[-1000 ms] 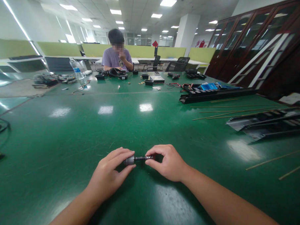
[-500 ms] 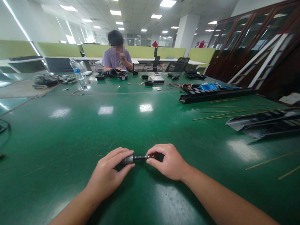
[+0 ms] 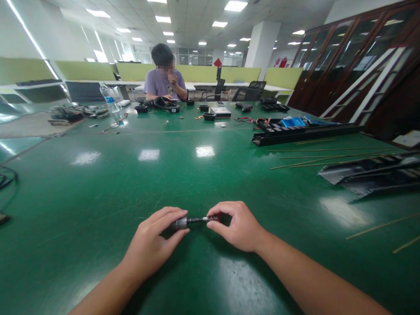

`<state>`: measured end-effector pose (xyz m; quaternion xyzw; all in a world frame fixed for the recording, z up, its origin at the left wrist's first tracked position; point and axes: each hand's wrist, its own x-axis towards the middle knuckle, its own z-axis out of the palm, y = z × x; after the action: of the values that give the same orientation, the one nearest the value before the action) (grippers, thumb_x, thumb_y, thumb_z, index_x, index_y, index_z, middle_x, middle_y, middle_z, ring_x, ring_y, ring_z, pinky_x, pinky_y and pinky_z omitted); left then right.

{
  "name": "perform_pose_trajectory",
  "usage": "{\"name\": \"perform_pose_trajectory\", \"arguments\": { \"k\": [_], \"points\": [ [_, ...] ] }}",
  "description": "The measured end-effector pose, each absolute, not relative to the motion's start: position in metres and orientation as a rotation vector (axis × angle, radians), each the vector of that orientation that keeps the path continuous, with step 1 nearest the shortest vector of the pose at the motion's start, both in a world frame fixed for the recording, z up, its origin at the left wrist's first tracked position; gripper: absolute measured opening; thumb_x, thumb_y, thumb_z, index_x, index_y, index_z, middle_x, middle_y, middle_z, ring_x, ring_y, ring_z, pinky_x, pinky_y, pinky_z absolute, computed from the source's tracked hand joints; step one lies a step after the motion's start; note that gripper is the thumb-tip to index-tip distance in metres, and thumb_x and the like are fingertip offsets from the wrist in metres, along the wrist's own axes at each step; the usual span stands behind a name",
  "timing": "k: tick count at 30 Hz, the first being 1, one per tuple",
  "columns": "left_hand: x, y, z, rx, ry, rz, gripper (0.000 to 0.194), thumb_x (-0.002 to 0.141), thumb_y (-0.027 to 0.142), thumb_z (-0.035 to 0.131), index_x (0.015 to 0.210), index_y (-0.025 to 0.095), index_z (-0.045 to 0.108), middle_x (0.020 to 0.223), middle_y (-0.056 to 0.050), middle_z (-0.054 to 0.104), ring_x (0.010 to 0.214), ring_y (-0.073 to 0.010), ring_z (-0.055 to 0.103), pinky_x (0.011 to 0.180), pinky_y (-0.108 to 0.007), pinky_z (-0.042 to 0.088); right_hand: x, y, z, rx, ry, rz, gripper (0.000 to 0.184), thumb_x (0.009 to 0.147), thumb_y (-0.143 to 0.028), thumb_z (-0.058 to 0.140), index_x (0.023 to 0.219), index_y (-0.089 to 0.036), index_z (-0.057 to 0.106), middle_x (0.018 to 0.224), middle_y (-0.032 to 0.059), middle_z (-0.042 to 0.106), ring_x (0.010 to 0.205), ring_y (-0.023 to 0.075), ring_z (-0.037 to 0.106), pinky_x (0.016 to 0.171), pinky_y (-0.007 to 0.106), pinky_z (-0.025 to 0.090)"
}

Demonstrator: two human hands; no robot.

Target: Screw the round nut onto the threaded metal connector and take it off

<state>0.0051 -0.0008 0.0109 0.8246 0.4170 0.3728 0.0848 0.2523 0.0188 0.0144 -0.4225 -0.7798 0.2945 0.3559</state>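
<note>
Right hand edged rightward; fingers pinch shaft — tip unclear; left hand grips grey cylinder, partly hidden

Desk: looked glossy and smooth to me, finely scratched.
Tool: I saw apparent metal, matt on the cylinder, shinier toward the tip.
Bottle: was clear, shiny plastic.
Cabinet: seemed polished wood and glass from where I watched.

Light: we note bright, cool ceiling panels | Glare: we record white reflections across the glossy worktop | Shadow: soft, dark, beneath left grip and right grip | Distortion: we find edges stretched, cabinets leaning at right | Focus: far background soft; pixelation masks part of the seated person
</note>
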Motion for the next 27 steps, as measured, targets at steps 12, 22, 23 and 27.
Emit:
{"name": "perform_pose_trajectory", "arguments": {
  "k": [12,22,23,27],
  "points": [
    [0.004,0.001,0.009,2.464,1.259,1.082,0.028,0.086,0.026,0.068,0.114,0.024,0.067,0.108,-0.005,0.07,0.097,-0.0181,0.068,0.088,-0.031,0.056,0.253,0.019,0.015,-1.092,-2.028,0.744,0.008,0.08,-0.022,0.071,0.086,-0.019,0.075,0.079,0.0022,0.075,0.072,0.0172,0.069,0.072,0.028,0.051],
    [-0.009,0.007,0.033,1.894,1.64,1.251,0.047,0.088,0.051,0.061,0.121,0.017,0.058,0.101,-0.008,0.071,0.091,-0.0224,0.069,0.085,-0.038,0.057,0.254,0.018,0.015,-1.071,-2.008,0.756,0.008,0.08,-0.021,0.071,0.086,-0.018,0.075,0.081,0.0028,0.075,0.073,0.017,0.069,0.073,0.028,0.052],
    [-0.012,0.004,0.039,1.792,1.623,1.275,0.053,0.09,0.052,0.056,0.129,0.016,0.053,0.103,-0.009,0.072,0.089,-0.0213,0.07,0.083,-0.036,0.058,0.254,0.017,0.015,-1.067,-2.007,0.758,0.008,0.079,-0.021,0.071,0.086,-0.018,0.075,0.081,0.0028,0.075,0.074,0.017,0.069,0.073,0.028,0.052],
    [-0.051,-0.023,0.058,1.786,1.802,1.289,0.05,0.096,0.049,0.048,0.137,0.021,0.051,0.102,-0.005,0.074,0.076,-0.0162,0.072,0.068,-0.026,0.06,0.252,0.015,0.014,-1.052,-2.015,0.773,0.008,0.079,-0.02,0.07,0.085,-0.018,0.075,0.08,0.0028,0.075,0.073,0.0166,0.07,0.073,0.027,0.052]
  ]
}}
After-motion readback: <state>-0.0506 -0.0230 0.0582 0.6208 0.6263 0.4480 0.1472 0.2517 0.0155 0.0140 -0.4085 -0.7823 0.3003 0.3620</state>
